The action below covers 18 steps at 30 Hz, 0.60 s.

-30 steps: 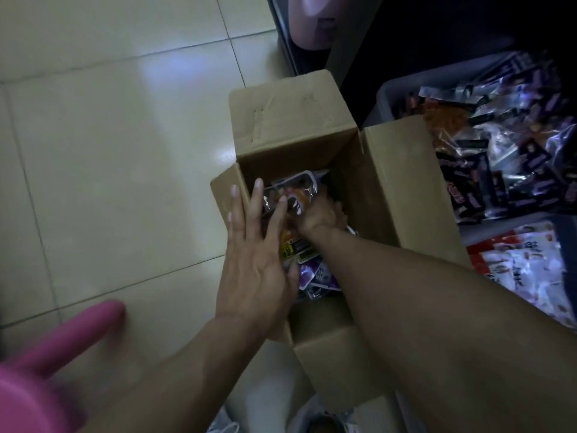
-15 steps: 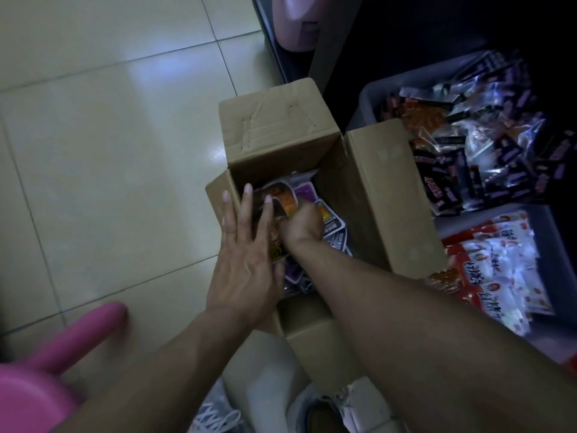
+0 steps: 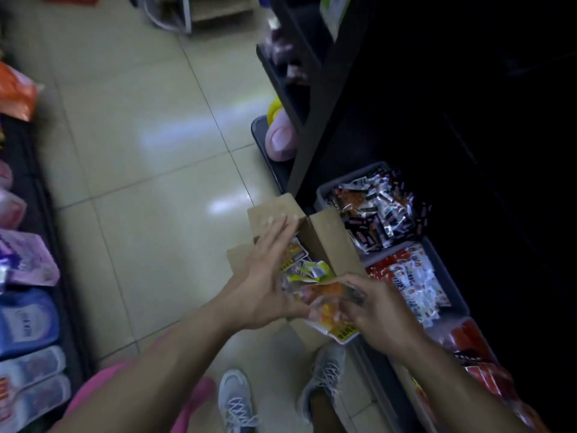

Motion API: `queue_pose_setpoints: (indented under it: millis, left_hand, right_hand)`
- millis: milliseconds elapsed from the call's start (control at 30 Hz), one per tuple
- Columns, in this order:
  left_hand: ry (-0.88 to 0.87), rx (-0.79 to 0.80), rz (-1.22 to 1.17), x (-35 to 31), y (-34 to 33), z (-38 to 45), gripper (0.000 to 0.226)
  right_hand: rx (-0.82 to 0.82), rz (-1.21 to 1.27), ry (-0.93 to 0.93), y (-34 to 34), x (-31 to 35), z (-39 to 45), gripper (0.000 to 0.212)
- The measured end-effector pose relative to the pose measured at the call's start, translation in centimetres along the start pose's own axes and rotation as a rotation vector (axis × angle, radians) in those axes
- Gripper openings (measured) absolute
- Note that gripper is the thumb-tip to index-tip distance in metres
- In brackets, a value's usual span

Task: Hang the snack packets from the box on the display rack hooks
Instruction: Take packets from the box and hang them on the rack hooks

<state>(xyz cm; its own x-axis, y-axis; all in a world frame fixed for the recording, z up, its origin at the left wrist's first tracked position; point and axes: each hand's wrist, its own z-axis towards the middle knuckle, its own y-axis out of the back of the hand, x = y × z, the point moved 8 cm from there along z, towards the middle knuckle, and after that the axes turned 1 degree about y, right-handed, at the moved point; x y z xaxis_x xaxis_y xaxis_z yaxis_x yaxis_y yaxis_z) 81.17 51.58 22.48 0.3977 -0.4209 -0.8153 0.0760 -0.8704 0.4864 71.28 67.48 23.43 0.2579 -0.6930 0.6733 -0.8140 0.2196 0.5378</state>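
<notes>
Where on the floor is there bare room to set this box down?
Bare tiled floor runs between the pouch shelf and the cardboard box. Right of the box it is crowded: grey bins full of packets.

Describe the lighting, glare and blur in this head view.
Head view: dim overall; the display rack side at right sinks into near black; soft glare patches on the floor tiles; motion blur smears the left hand, the right hand and the snack packets it holds; wide-angle bending at the edges.
</notes>
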Motion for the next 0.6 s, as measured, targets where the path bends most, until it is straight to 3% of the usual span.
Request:
queue_pose_setpoints:
  millis: [100, 200, 300, 433, 600]
  left_hand:
    - [-0.09, 0.249, 0.065, -7.9, 2.1, -3.6, 0.135]
    - [-0.086, 0.384, -0.07, -13.6, 3.1, -7.8, 0.102]
    - [-0.011, 0.342, -0.373, -17.2, 4.3, -10.7, 0.074]
    - [-0.026, 0.28, -0.508, -21.5, 5.2, -12.9, 0.076]
    - [0.073, 0.113, -0.661, -23.5, 4.1, -14.9, 0.053]
  right_hand:
    - [0.129, 0.0, 0.015, 4.6, 7.3, -6.5, 0.03]
    - [0.211, -0.027, 0.075, 8.3, 13.4, -11.5, 0.022]
    - [0.176, -0.016, 0.091, 11.5, 17.1, -14.3, 0.018]
    - [0.036, 0.103, 0.086, 15.2, 19.4, -16.7, 0.028]
    - [-0.17, 0.345, 0.008, 17.7, 18.9, -19.9, 0.047]
